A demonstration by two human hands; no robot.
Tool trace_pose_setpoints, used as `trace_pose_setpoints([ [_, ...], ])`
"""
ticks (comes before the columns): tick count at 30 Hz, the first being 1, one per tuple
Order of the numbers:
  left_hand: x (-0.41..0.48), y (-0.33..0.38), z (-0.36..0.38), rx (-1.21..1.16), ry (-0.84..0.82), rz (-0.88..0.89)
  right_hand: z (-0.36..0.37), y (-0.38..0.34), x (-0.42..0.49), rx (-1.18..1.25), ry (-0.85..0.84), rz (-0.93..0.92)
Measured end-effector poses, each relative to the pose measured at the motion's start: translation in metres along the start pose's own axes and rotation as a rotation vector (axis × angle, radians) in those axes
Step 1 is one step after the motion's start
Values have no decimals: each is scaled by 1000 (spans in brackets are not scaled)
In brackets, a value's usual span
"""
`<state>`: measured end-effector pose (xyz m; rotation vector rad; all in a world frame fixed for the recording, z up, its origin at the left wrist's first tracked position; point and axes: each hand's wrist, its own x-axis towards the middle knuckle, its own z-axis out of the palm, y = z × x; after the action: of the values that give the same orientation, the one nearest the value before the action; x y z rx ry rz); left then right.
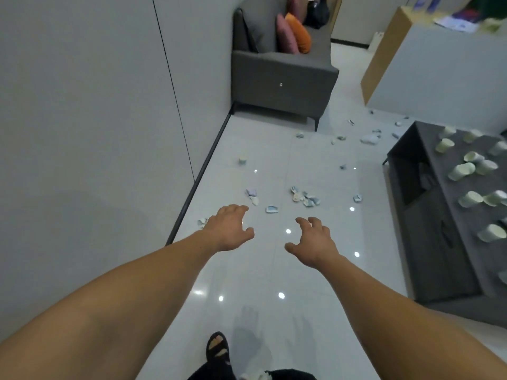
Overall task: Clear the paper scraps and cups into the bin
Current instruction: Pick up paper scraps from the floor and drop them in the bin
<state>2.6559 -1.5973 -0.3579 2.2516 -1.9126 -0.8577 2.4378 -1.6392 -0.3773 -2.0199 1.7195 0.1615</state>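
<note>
Paper scraps [306, 198] lie scattered over the glossy white floor ahead of me, with more scraps [369, 137] farther off near the sofa. A small pale cup [242, 159] stands alone on the floor by the wall. Several pale green paper cups [462, 170] lie tipped on the dark grey low table [428, 215] at the right. My left hand [229, 227] and my right hand [315, 239] reach forward above the floor, fingers spread and loosely bent, both holding nothing. No bin is in view.
A white wall runs along the left with a dark skirting strip. A grey sofa [282, 78] with pink and orange cushions stands at the far end. A white and wood counter [428, 67] is at the far right. My sandalled foot [218, 349] is below.
</note>
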Motion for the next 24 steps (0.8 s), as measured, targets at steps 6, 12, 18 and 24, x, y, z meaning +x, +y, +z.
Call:
trace_pose_setpoints([
  [6,104,8,-43,-9,-15,28,-40,-4,89,16,0,9],
  [12,219,28,-63,-35,2,-1,-81,15,211,10,-25,-26],
  [18,314,46,-80,-45,-36,-109,-130,29,328,-21,-93,-82],
  [24,403,37,-79,-140,-43,-155,-141,24,427,-84,-184,-118],
])
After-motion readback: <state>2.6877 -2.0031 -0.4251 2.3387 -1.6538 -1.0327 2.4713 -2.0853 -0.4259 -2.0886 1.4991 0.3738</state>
